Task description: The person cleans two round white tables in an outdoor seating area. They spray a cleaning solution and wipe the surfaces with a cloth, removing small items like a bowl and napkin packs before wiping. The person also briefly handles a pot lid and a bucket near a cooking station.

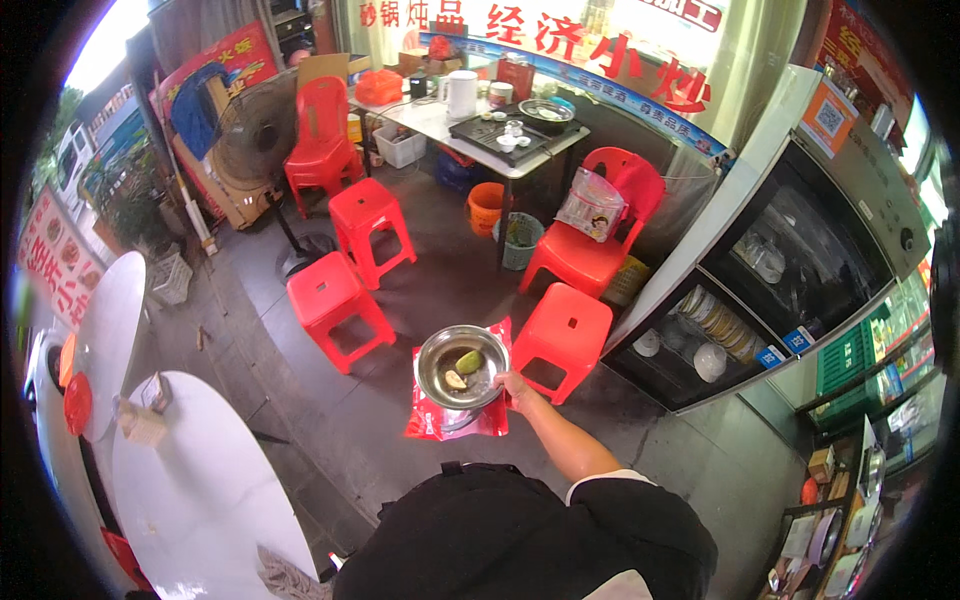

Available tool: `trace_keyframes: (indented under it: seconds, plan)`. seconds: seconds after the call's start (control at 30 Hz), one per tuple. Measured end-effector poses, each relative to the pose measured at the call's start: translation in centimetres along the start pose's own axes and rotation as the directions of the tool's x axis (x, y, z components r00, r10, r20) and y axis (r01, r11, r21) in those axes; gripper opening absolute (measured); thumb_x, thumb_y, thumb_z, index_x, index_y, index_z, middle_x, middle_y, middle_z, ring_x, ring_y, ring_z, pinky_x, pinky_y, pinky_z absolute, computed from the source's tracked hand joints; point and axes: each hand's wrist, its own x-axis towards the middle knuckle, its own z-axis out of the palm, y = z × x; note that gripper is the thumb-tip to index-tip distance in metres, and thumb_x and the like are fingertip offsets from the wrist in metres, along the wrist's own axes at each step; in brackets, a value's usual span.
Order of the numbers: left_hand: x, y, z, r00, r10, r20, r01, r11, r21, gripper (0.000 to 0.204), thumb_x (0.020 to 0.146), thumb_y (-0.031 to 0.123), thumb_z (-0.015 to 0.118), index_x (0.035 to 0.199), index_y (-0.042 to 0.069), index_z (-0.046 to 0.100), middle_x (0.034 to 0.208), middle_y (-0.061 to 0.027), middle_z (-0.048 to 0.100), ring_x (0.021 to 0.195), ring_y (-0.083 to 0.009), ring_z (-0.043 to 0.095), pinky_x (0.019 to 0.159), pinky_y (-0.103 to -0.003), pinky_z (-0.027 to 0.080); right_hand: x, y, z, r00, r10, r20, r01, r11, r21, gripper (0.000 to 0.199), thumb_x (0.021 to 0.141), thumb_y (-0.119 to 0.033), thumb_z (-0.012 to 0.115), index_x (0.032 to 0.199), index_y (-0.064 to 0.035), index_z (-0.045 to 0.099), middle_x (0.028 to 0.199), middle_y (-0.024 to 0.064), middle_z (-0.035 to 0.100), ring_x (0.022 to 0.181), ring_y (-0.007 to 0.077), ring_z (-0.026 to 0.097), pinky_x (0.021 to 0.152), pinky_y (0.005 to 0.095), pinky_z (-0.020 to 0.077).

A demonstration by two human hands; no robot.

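At the right, a red stool (563, 338) is seen just beside the work. Beneath the basin, in this view, a red bag (430, 420) is partly covered; its thin, creased film can be judged soft and slippery, and best gathered by a broad fold. The metal basin (432, 371) is situated ahead of the body, above the floor; whether it is otherwise supported cannot be told. Its wall is presumably stiff, light and slick if wet, so that the rim is the natural hold, opposite sides being preferred against tipping. By the right grip (511, 388) the near-right rim is pinched, the fingers being closed on it; the left grip is not shown, and its state cannot be told. Inside the basin lie a green piece (467, 361), probably firm and smooth, to be held around its sides, and a smaller pale piece (456, 380), likely moist, softer and easily bruised.
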Motion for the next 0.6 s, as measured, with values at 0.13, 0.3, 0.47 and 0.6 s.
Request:
trace_keyframes:
  seconds: [0.13, 0.3, 0.47, 0.6]
  plan:
    - [2.8, 4.2, 3.4, 0.998, 0.038, 0.052, -0.039, 0.999, 0.026, 0.043, 0.070, 0.016, 0.078, 0.105, 0.002, 0.055, 0.083, -0.0059, 0.058, 0.070, -0.0152, 0.057, 0.066, -0.031, 0.047, 0.4, -3.4, -4.1, 0.984, -0.139, -0.108, 0.143, 0.989, 0.036, 0.016, 0.063, 0.000, 0.054, 0.078, -0.0036, 0.055, 0.066, 0.0071, 0.055, 0.062, 0.0216, 0.058, 0.064, 0.0359, 0.0524]
    - [10.5, 8.9, 4.7, 0.982, 0.128, 0.137, -0.138, 0.988, 0.069, 0.044, 0.069, 0.017, 0.078, 0.104, 0.002, 0.056, 0.083, -0.0064, 0.060, 0.070, -0.0155, 0.057, 0.067, -0.031, 0.047, 3.5, -3.4, -8.4, 0.944, -0.226, -0.241, 0.260, 0.959, 0.117, 0.027, 0.063, -0.002, 0.054, 0.089, 0.0016, 0.056, 0.075, 0.0107, 0.061, 0.072, 0.0247, 0.063, 0.073, 0.0381, 0.0551]
    - [19.2, 11.5, 9.0, 0.976, 0.051, 0.212, -0.079, 0.989, 0.126, 0.046, 0.066, 0.021, 0.080, 0.102, 0.004, 0.057, 0.082, -0.0061, 0.061, 0.070, -0.0154, 0.058, 0.068, -0.031, 0.047, 7.3, -4.2, -13.5, 0.920, -0.152, -0.360, 0.231, 0.955, 0.185, 0.027, 0.062, -0.004, 0.052, 0.088, 0.0028, 0.058, 0.083, 0.0137, 0.064, 0.074, 0.0284, 0.064, 0.075, 0.0412, 0.0549]
    - [24.8, 12.3, 10.5, 0.978, 0.071, 0.198, -0.117, 0.966, 0.229, 0.047, 0.064, 0.022, 0.080, 0.102, 0.005, 0.057, 0.081, -0.0062, 0.061, 0.072, -0.0180, 0.059, 0.070, -0.033, 0.048, 7.9, -8.6, -8.9, 0.931, -0.092, -0.354, 0.173, 0.964, 0.203, 0.030, 0.062, -0.003, 0.052, 0.090, 0.0026, 0.059, 0.081, 0.0129, 0.063, 0.075, 0.0274, 0.064, 0.070, 0.0392, 0.0551]
